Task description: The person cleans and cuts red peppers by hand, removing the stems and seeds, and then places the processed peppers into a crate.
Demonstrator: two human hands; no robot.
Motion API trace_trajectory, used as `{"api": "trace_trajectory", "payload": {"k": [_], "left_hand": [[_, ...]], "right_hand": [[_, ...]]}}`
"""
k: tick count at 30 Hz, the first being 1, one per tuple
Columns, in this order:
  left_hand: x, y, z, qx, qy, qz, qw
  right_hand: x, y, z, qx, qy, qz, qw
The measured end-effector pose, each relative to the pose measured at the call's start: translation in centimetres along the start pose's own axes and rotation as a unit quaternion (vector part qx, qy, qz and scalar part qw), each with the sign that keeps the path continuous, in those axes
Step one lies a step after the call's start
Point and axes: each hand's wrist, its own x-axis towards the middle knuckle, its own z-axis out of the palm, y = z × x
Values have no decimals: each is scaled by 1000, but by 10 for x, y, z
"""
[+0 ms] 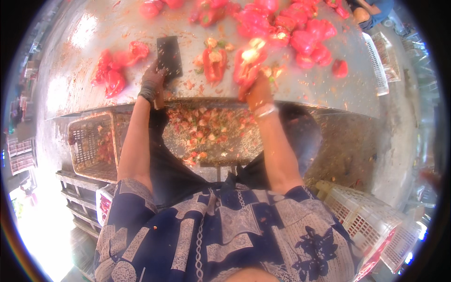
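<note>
My left hand grips a cleaver with a dark rectangular blade, held over the metal tabletop near its front edge. In my right hand is a cut-open red bell pepper, its pale inside partly washed out by glare. Between the hands lies an opened pepper with its seed core showing. Core scraps lie beside my right hand. Left of the blade sit several red pepper pieces. A pile of red peppers covers the far right of the table.
Seeds and pepper scraps cover the ground beneath the table edge. A dirty plastic crate stands left of my legs, near a pallet. White crates stand at right; another crate adjoins the table. A person is at the far right corner.
</note>
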Motion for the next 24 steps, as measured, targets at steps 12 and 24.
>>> {"api": "trace_trajectory", "payload": {"k": [12, 24], "left_hand": [[-65, 131, 64, -483, -316, -132, 806], [-91, 110, 67, -212, -186, 60, 958]], "right_hand": [[-28, 14, 5, -626, -51, -425, 652], [-60, 21, 6, -100, -153, 117, 976]]}}
